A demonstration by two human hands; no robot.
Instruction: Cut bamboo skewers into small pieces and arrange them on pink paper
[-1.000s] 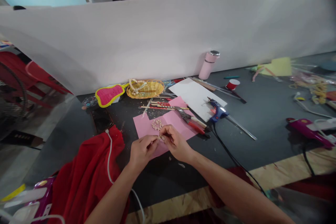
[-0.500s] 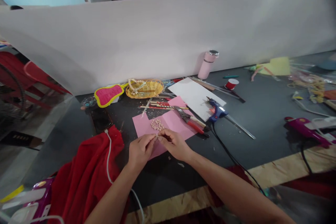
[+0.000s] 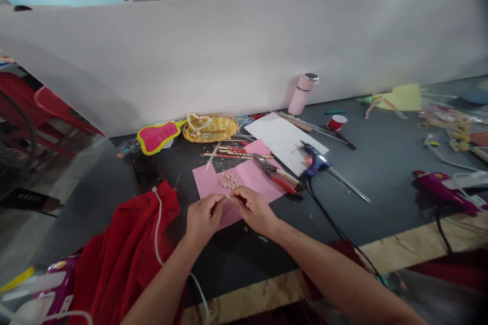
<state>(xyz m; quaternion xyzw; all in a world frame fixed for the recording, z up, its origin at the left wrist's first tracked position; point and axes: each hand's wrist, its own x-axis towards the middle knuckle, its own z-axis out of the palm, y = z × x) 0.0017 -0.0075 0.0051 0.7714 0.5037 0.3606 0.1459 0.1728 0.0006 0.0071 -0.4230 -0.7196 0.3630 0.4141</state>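
left hand (image 3: 203,217): fingertips pinched | right hand (image 3: 256,209): fingertips pinched, meeting the left's | both forearms angled inward, wrists low

Can't make out the tiny bit between the fingertips; purple power strip (image 3: 57,284) near left's cut off.

Bare forearms (image 3: 160,284), bare wrists (image 3: 280,228), bare, slender-fingered hands (image 3: 259,212)

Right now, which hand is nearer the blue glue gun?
The right: right hand sits short of the blue glue gun, to its left; left hand is farther left.
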